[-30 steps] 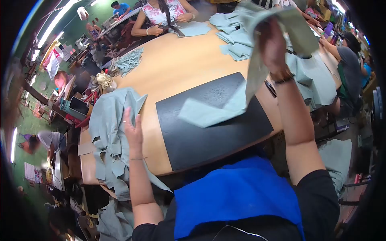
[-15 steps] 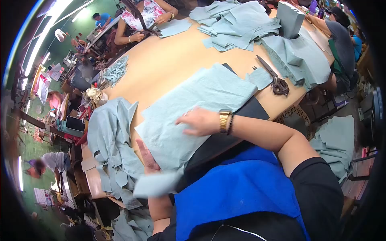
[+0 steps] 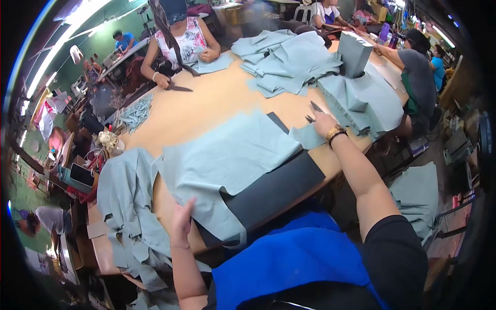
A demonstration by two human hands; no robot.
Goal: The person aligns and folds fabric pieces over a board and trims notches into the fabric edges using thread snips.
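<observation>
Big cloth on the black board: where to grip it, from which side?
Probably by the near corner of the cloth, coming from the wearer's side, thumb above, fingers beneath. That corner reaches the near edge of the table and seems to droop there, so it should pinch easily; the cloth's middle lies fairly flat. The left hand is closest.

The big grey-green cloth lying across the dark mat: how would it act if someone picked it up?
The cloth would probably hang floppy, since its near edge is rucked into a soft fold over the dark mat. It looks thin, so it is likely light for its size. Lying mostly flat, it might slide or wrinkle if pushed.
</observation>
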